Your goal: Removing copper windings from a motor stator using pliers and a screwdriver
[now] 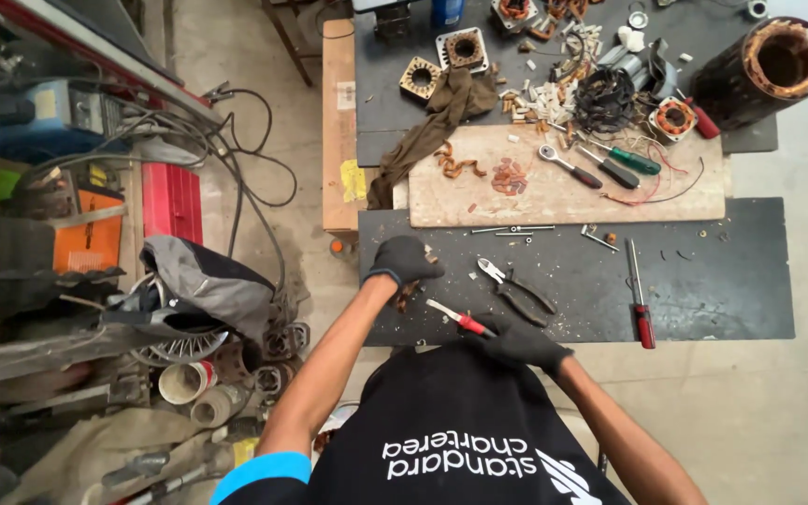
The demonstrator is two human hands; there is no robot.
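A red-handled screwdriver [458, 319] is gripped at its handle end by the gloved right hand [519, 342], low in the centre of the frame. A small brownish piece [406, 295], too small to identify, is closed upon by the gloved left hand [405, 260] just to its left, above the dark bench top [703, 281]. The tool is judged light and stiff, best taken by the handle; pliers [514, 290] lie just beside it.

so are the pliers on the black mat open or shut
Open. The pliers lie flat on the black mat with handles spread apart in a V, just beyond the right hand.
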